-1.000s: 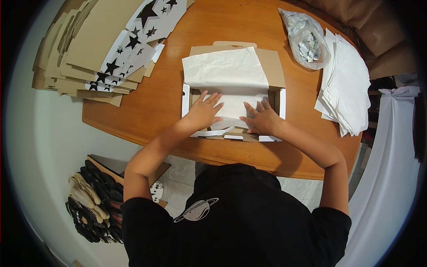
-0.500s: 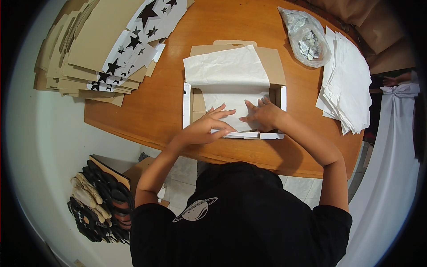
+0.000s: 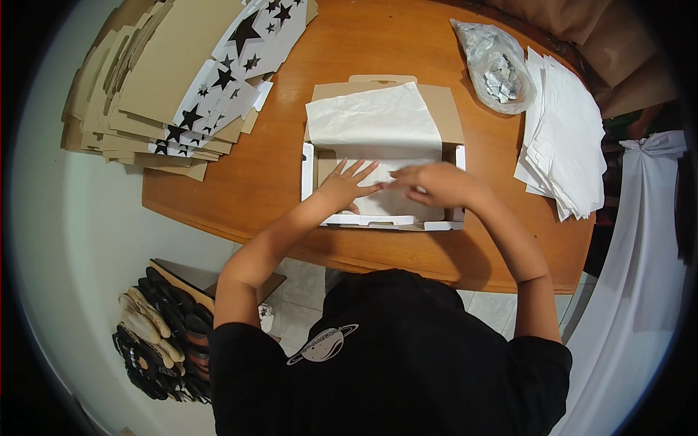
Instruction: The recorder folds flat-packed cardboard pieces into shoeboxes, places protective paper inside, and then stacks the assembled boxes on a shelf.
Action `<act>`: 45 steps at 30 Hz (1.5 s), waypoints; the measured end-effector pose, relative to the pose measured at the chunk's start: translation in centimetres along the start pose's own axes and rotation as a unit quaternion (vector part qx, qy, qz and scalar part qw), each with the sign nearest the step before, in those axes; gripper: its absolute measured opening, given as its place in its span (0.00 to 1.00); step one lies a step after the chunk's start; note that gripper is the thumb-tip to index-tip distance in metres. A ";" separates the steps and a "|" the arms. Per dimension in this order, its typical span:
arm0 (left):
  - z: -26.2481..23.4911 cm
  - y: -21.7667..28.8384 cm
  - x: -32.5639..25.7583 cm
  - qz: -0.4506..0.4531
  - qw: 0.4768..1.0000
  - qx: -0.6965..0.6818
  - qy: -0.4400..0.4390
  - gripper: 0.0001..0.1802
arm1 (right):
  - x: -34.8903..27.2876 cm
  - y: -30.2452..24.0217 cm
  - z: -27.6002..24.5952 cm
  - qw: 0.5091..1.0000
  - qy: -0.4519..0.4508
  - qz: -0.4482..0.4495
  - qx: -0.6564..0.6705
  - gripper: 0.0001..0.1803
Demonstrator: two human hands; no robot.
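An open cardboard box point(image 3: 308, 174), white outside and brown inside, rests near the table's front edge. A white sheet of tissue paper point(image 3: 371, 120) lines it, draping over the raised brown lid at the back. My left hand point(image 3: 347, 187) lies with fingers spread on the paper in the left part of the box. Just right of it is my right hand point(image 3: 440, 185), over the paper, its fingers partly bent but apart and slightly blurred. Neither hand grips anything that I can see.
Flattened cardboard boxes point(image 3: 171, 65), some with black stars, are stacked at the far left of the wooden table point(image 3: 218, 196). At the right lie a plastic bag point(image 3: 502, 76) of small silvery pieces and a pile of white sheets point(image 3: 563, 145). Sandals point(image 3: 163, 334) hang at the lower left.
My left hand has moved back and its fingers have spread over the paper. My right hand has shifted toward the front, away from the box's back right corner.
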State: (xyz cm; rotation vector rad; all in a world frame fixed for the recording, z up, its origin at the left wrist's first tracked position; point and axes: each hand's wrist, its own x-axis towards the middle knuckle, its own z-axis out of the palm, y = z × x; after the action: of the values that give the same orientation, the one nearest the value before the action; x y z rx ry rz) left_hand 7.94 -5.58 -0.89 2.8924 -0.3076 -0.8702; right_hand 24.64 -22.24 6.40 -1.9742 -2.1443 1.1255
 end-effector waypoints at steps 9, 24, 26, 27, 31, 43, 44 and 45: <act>0.0 -0.1 -0.4 -0.016 1.000 0.008 0.008 0.49 | 2.3 2.4 1.4 0.904 0.321 0.147 -0.240 0.30; -0.1 0.1 0.5 0.091 0.983 0.046 0.152 0.41 | 1.1 2.7 2.2 0.879 0.352 0.234 -0.221 0.37; -0.2 0.1 0.6 0.095 0.988 0.040 0.116 0.41 | 1.0 2.6 2.2 0.879 0.340 0.245 -0.226 0.38; -0.5 0.0 0.6 0.099 0.991 0.054 0.077 0.40 | 0.9 2.6 2.2 0.878 0.340 0.247 -0.227 0.38; -0.2 -0.8 -0.1 0.095 0.994 0.037 0.033 0.38 | 1.3 2.5 2.3 0.891 0.339 0.207 -0.220 0.39; -5.1 -2.1 -1.3 -0.036 0.903 -0.035 0.427 0.45 | 1.5 2.4 2.2 0.896 0.352 0.216 -0.165 0.40; -5.0 -2.4 -1.2 -0.093 0.920 -0.047 0.378 0.50 | 1.6 2.6 2.3 0.902 0.330 0.224 -0.166 0.41; -4.9 -2.4 -1.1 -0.092 0.920 -0.045 0.379 0.50 | 1.6 2.4 2.2 0.901 0.332 0.224 -0.167 0.41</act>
State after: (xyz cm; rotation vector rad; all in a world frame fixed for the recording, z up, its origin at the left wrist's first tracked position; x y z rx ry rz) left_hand 10.13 -2.78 3.38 2.9218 0.0820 0.2588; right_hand 25.38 -22.01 2.82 -2.5709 -1.6282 0.0077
